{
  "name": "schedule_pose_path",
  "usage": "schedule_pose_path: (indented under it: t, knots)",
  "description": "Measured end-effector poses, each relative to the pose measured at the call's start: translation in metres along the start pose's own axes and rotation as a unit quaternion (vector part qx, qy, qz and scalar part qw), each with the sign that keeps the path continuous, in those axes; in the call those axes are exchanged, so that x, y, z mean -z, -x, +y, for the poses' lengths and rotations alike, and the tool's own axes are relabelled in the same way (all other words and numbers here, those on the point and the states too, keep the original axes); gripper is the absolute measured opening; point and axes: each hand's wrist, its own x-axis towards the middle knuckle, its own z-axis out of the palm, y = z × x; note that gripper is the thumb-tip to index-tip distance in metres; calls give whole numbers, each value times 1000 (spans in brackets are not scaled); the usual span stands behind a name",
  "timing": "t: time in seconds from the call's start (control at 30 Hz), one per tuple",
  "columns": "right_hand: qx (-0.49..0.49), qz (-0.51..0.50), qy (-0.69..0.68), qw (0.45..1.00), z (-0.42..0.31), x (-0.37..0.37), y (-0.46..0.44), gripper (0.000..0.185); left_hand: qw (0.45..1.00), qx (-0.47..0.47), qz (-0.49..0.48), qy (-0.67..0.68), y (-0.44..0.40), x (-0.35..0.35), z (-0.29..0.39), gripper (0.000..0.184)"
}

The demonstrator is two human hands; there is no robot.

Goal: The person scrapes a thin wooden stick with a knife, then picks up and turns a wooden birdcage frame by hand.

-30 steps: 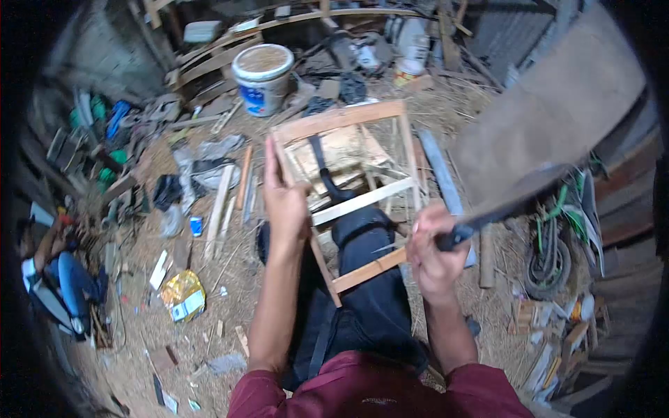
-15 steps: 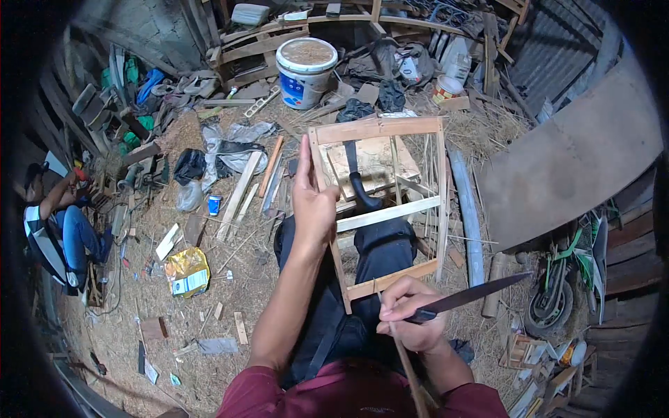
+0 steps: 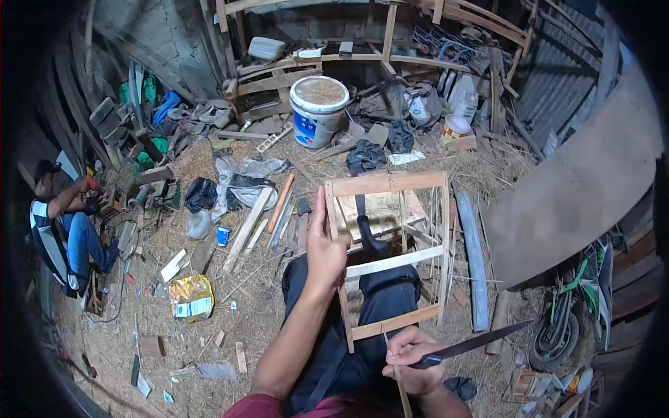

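My left hand point(image 3: 326, 259) is closed on the left rail of a wooden frame point(image 3: 394, 265), which stands over my lap with two crosspieces below its top bar. In my right hand point(image 3: 412, 359), near the frame's bottom bar, are the handle of a dark-bladed knife point(image 3: 481, 343) pointing right and a thin wooden strip point(image 3: 402, 391). The strip's upper end reaches the bottom bar. Seen through the frame, a second blade with a black curved handle point(image 3: 371, 240) lies over a pale wooden block point(image 3: 387, 212).
A white bucket point(image 3: 318, 115) stands ahead. At the left a person point(image 3: 70, 223) sits low. Wood strips, plastic bags and a gold packet point(image 3: 191, 298) litter the floor. A large brown sheet point(image 3: 575, 188) leans at the right, above a green-framed wheeled vehicle point(image 3: 557, 327).
The view has tilted up, so the scene sits lower. My right hand has moved from the frame's right side to below its bottom bar, and the thin strip now shows clearly.
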Motion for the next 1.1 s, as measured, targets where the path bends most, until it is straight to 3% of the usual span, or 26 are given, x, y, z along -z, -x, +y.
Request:
schedule_pose_path:
  t: [0.13,0.27,0.3,0.47,0.57,0.6,0.73,0.83,0.87,0.97,1.0,1.07,1.1]
  knots:
    - [-56,102,-137,984,4,-5,15,18,1000,12,8,-7,4,-2,3,99]
    - [-7,57,27,998,-1,3,13,17,997,41,-15,58,2,0,-1,101]
    - [-53,96,-17,994,-3,-3,13,17,998,42,-8,56,4,-1,0,100]
    - [-4,16,47,999,-9,3,8,16,997,40,6,72,2,-5,-1,98]
    - [-3,17,14,1000,-6,3,15,15,998,42,7,45,3,-3,3,98]
    - [8,1,43,999,-6,3,12,28,999,43,6,29,3,-3,5,99]
    - [-6,40,-56,998,-5,-4,19,25,999,32,6,39,1,-3,2,98]
    - [-123,50,6,991,-17,1,37,20,999,30,8,37,2,2,-7,98]
    - [-211,69,-48,974,-23,4,38,16,998,34,7,44,2,1,-5,98]
    - [-248,63,11,967,-21,11,45,15,998,45,5,50,3,-3,4,98]
    - [-193,-51,-37,979,-42,9,18,11,997,48,6,55,2,-1,1,98]
    - [-41,79,-181,979,7,10,26,8,999,19,4,37,0,2,-8,99]
    - [-46,152,-218,963,17,13,21,8,999,27,21,24,-1,0,-3,99]
